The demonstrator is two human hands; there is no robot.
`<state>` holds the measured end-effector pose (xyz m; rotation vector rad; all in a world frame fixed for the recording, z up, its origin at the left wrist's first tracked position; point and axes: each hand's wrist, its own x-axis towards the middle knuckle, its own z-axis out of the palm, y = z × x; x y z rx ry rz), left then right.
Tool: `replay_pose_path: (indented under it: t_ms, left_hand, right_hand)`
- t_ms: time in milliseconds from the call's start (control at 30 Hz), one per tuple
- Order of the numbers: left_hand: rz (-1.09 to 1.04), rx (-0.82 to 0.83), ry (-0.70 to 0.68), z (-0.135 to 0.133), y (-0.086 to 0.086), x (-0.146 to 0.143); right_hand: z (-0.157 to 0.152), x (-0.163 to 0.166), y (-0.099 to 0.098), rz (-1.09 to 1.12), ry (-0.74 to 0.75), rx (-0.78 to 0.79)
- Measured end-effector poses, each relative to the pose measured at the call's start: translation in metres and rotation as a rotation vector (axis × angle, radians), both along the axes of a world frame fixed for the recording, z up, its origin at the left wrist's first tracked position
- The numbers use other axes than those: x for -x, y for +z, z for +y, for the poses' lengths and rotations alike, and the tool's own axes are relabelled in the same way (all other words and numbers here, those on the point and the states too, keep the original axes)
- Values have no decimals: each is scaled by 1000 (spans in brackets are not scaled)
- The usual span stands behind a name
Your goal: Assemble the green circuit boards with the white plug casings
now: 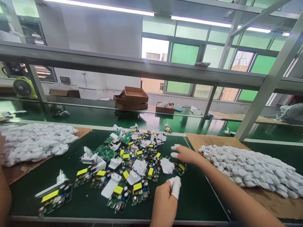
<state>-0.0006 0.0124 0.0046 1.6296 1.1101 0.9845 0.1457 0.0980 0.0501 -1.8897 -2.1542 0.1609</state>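
My left hand (165, 198) is at the bottom middle, wearing a ring and white finger covers. Its fingers are curled together, and whatever they may hold is hidden. Farther up, my right hand (188, 154) reaches in from the right with covered fingertips stretched apart. Just below it lies a small circuit board with a yellow component (181, 168); I cannot tell whether they touch. A white plug housing (167, 165) lies between my hands. To their left spreads a pile of green circuit boards with yellow transformers (141, 186) and white plug parts (115, 163).
Heaps of white housings lie on cardboard at left (38, 142) and right (251, 167). A person's arm (4, 186) shows at the left edge. Behind the green work surface (189, 201) stand brown boxes (132, 98) and a green fan (24, 87). A metal frame (142, 67) crosses above.
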Motion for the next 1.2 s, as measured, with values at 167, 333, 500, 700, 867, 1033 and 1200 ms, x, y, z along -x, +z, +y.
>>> replay_pose_path:
  t_ms: [167, 333, 500, 700, 867, 1033, 1200]
  left_hand:
    - [174, -128, 2, -6, -3, -2]
    - [386, -279, -4, -9, -4, -8]
    - [524, -372, -29, -10, 0, -12]
    - [485, -291, -9, -9, 9, -9]
    - [-490, 413, 20, 3, 11, -6]
    - [-960, 694, -3, 9, 9, -10]
    - [-897, 590, -54, 6, 6, -16]
  right_hand:
    - [-72, -6, -28, 7, 14, -19]
    - [-131, 5, -26, 61, 14, -31]
    - [-145, -18, -22, 3, -25, -104]
    - [-125, -68, -47, -408, -355, -319]
    - [-125, -72, -61, -319, -373, -397]
    - [-120, -39, -52, 104, -248, -604]
    - [-118, -6, -49, 155, -37, -361]
